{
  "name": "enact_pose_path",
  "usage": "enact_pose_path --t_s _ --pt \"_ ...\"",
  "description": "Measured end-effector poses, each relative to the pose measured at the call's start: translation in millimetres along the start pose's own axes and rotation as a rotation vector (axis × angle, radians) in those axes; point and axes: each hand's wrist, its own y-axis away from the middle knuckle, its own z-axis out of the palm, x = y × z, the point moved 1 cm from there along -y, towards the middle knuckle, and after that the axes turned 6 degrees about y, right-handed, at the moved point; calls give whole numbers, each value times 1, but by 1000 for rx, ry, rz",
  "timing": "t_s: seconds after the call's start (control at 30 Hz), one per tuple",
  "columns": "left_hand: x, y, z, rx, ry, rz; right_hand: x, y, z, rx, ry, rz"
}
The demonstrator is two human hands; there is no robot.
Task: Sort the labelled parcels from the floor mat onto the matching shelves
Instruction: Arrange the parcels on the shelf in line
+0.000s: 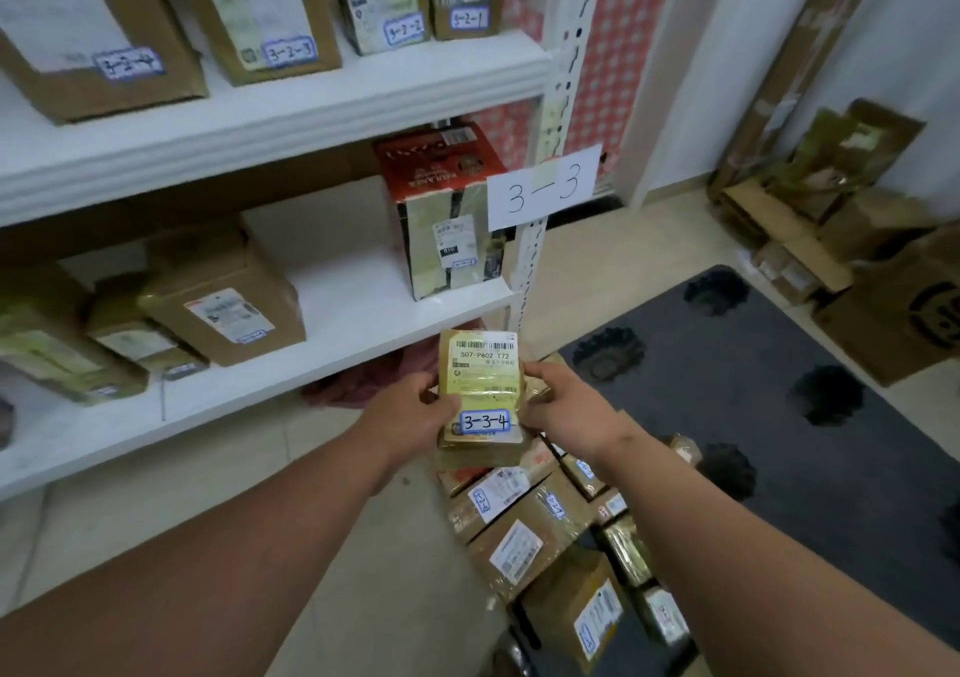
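I hold a small taped brown parcel [480, 385] with a blue-edged label reading 3-3-4, upright in front of the shelf edge. My left hand [410, 414] grips its left side and my right hand [563, 406] grips its right side. Behind it a white paper sign reading 3-3 [543, 187] hangs on the shelf post. The white shelf [337, 281] beside that sign carries a red and tan box [441, 213] at its right end and brown boxes [223, 302] at the left. Several labelled parcels [545, 531] lie on the floor below my hands.
The upper shelf [291, 104] holds boxes labelled 3-2-1 to 3-2-4. A dark mat with black flower shapes [779, 390] covers the floor at right. Flattened cardboard and boxes [841, 219] lean along the right wall. A reddish cloth [374, 375] lies under the shelf.
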Motion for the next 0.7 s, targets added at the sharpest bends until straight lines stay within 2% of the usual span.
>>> enact_pose_path --t_s 0.33,0.7 --pt "-39 75 -98 93 63 -5 -83 52 75 -91 130 -142" --pt "-51 137 -140 139 58 59 -121 97 108 -36 193 -212"
